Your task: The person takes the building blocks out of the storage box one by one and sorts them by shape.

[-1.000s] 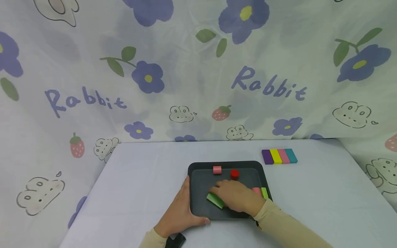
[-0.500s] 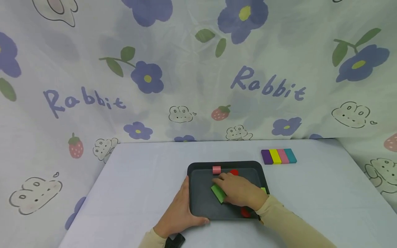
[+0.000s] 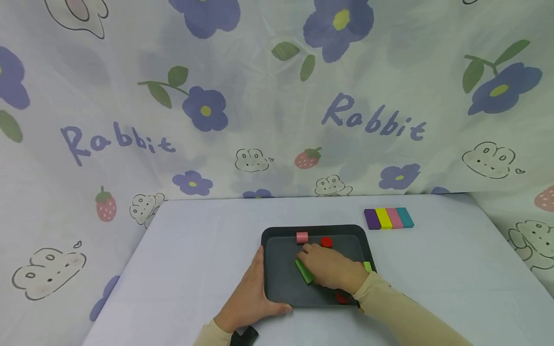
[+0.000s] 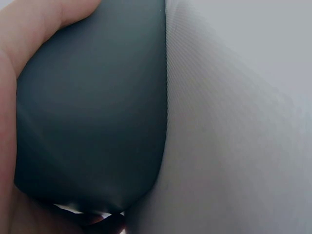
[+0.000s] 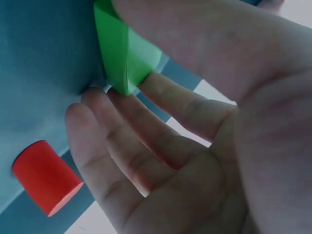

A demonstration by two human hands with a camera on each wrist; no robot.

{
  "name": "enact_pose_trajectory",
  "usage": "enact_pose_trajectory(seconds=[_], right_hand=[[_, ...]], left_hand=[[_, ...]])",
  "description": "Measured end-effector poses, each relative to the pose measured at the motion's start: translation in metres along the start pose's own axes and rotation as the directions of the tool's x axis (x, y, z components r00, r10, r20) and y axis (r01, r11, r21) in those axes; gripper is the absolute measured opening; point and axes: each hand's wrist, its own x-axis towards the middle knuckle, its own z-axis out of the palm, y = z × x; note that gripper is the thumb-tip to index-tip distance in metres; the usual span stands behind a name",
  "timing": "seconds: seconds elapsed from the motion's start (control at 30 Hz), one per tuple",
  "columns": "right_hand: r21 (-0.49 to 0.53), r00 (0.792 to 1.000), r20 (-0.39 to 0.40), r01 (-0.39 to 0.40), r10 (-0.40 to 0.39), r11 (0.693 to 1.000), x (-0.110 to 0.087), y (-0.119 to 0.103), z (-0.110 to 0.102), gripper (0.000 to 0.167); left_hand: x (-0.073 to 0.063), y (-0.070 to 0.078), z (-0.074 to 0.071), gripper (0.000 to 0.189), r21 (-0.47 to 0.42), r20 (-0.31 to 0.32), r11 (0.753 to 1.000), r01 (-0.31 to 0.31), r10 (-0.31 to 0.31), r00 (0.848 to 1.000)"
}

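In the head view, the right hand (image 3: 331,268) pinches a green block (image 3: 304,272) over the middle of the black tray (image 3: 279,293), while the left hand (image 3: 255,295) spreads around the tray's near-left corner, its grip wide, fingers along one side and thumb along the near edge. The left wrist view shows the dark tray between thumb and fingers. In the right wrist view, the block sits between thumb and forefinger, the other fingers loose, a red cylinder (image 5: 47,178) near their tips. The block looks light, stiff and smooth, hardly fragile; opposite broad faces at mid-length should give the steadiest hold.
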Motion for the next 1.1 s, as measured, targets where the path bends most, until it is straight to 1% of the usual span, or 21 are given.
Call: enact_pose_trajectory(seconds=[0.2, 0.33, 0.6, 0.83, 1.1], right_hand=[[0.080, 1.000, -0.005, -0.021, 0.021, 0.997, -0.004, 0.005, -0.002, 0.062], [0.132, 0.999, -0.016, -0.033, 0.035, 0.991, -0.009, 0.008, -0.008, 0.063], [0.166, 0.996, -0.076, -0.038, 0.051, 0.985, -0.021, 0.023, -0.021, 0.065], [0.188, 0.988, -0.139, -0.035, 0.062, 0.982, -0.031, 0.038, -0.026, 0.066], [0.191, 0.981, -0.155, -0.089, 0.119, 0.978, -0.042, 0.053, -0.031, 0.066]], left_hand=[[0.000, -0.001, 0.000, 0.148, 0.010, 0.001, 1.000, 0.001, -0.001, 1.000], [0.000, -0.001, 0.001, 0.149, 0.013, 0.000, 1.000, 0.004, -0.004, 1.000], [0.001, -0.003, 0.002, 0.150, 0.023, -0.003, 1.000, 0.006, -0.006, 1.000], [0.001, -0.002, 0.002, 0.151, 0.010, -0.005, 1.000, 0.006, -0.006, 1.000], [0.000, 0.000, 0.000, 0.152, 0.012, -0.017, 1.000, -0.001, 0.001, 1.000]])
